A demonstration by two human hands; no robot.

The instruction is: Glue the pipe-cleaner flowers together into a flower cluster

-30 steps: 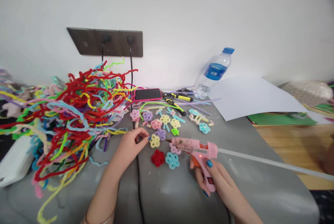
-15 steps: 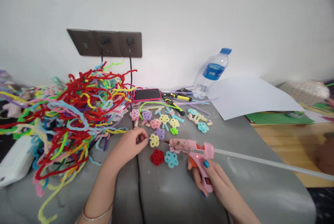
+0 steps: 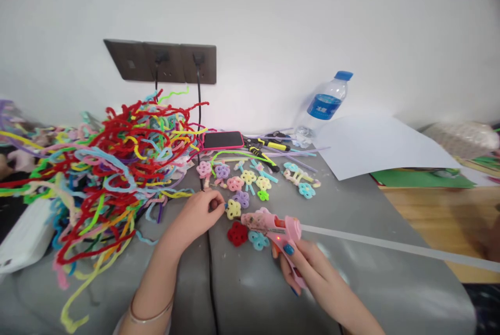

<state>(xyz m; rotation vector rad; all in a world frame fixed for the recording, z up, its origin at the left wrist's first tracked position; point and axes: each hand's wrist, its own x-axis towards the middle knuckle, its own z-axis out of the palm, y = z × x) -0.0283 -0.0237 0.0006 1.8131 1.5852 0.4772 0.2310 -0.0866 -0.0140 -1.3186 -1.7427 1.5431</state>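
My right hand (image 3: pixel 297 264) grips a pink hot glue gun (image 3: pixel 269 224) with a long clear glue stick (image 3: pixel 390 248) trailing right from its back. Its nozzle points left at a yellow pipe-cleaner flower (image 3: pixel 233 210). My left hand (image 3: pixel 200 211) rests on the grey table (image 3: pixel 390 283), fingertips pinched on that yellow flower's left edge. A red flower (image 3: pixel 237 234) and a blue flower (image 3: pixel 258 240) lie just below the gun. More small flowers (image 3: pixel 250 181) in pink, purple, yellow and green lie behind.
A big tangle of coloured pipe cleaners (image 3: pixel 101 168) fills the left. A black cable (image 3: pixel 209 267) runs from the wall sockets (image 3: pixel 164 61) down the table. A phone (image 3: pixel 222 140), pliers (image 3: pixel 263 151), water bottle (image 3: pixel 322 108) and white paper (image 3: pixel 375 145) lie at the back.
The glue gun and my right hand have moved left, bringing the nozzle close to the yellow flower. My left hand has stayed pinched on that flower.
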